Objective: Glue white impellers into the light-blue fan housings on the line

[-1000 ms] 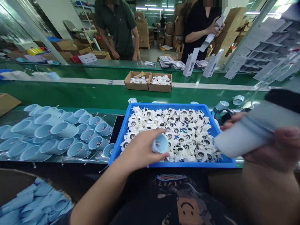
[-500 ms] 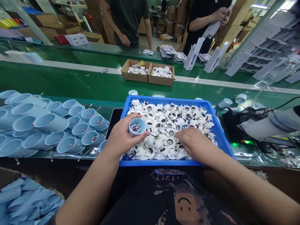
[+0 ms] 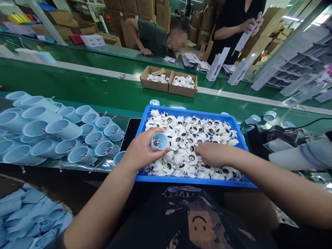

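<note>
Left hand [image 3: 140,149] had a light-blue cup [image 3: 163,141] gripped between thumb and fingers, mouth tipped toward camera, red-and-white part [image 3: 156,143] visible inside. Cup was above the left half of the blue tray [image 3: 192,181]. Right hand [image 3: 214,154] was down in the white finned parts [image 3: 178,159] filling that tray, fingers bent; couldn't tell if it had one pinched. More blue cups [image 3: 64,130] were stacked on their sides left of the tray. Two cardboard boxes [image 3: 183,90] of similar white parts sat beyond, on the green surface [image 3: 109,91].
</note>
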A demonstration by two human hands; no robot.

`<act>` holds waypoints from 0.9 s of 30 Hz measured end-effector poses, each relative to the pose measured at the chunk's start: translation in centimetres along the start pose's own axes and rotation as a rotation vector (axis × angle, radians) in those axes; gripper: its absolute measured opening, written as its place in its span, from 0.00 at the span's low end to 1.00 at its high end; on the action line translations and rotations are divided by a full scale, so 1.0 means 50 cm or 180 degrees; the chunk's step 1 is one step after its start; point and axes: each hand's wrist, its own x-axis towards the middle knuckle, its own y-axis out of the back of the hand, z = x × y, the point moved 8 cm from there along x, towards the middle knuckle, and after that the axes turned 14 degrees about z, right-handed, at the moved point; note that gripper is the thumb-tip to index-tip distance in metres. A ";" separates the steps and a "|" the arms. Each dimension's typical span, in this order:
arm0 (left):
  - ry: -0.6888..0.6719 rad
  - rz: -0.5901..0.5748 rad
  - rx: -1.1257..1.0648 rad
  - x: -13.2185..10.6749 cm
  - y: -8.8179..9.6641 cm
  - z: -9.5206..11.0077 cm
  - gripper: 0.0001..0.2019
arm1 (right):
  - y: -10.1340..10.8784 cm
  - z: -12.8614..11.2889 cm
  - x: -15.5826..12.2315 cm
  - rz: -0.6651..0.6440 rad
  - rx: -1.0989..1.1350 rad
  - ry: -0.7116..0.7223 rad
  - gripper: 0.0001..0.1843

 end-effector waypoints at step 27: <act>-0.1310 -0.0519 -0.0246 -0.079 -0.085 0.206 0.31 | 0.054 -0.096 -0.135 0.2255 0.1752 0.0398 0.08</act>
